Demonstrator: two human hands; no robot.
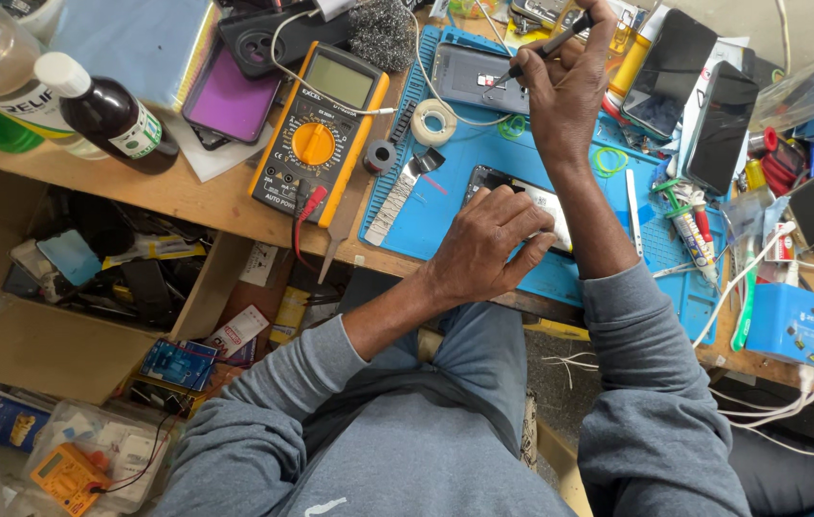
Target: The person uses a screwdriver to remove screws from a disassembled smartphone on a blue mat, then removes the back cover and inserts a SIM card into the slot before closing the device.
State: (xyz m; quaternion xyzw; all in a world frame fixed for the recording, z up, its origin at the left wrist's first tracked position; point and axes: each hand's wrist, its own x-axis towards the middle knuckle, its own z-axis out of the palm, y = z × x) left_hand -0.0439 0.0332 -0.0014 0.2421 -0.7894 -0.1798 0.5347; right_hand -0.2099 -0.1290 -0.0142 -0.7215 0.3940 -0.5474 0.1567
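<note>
Phone (522,196) pressed under flat left hand (488,239); right hand (565,81) pinches screwdriver (546,50) beside multimeter (321,129).

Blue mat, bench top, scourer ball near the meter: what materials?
Blue mat: probably silicone or rubber, matte, with moulded ridges along its left edge. Bench top: looks like wood or plywood, bare tan, scuffed. Scourer ball: seemingly steel wool, grey tangled wiry strands.

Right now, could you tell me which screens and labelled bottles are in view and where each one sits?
Multimeter: yellow and black, grey blank screen, left of the blue mat.
Brown bottle: white cap, white-green label, far left.
Dark phones: black screens, upper right.
Opened phone: under the left hand.
</note>
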